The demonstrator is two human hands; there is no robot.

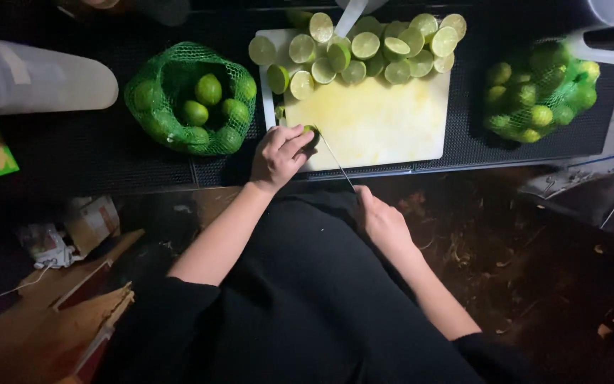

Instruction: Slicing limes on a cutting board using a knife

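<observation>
Pinning a lime (pixel 311 133) under left hand (pixel 277 156), right hand (pixel 381 220) gripping knife (pixel 337 162), halved limes (pixel 364 46) crowding board's (pixel 378 124) far edge

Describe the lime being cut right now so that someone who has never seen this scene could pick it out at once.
Find the white cutting board between two green net bags of limes. At its near left corner, the left hand pins one lime while the right hand holds a knife against it. Unlike the cut halves piled along the far edge, it lies alone under fingers.
</observation>
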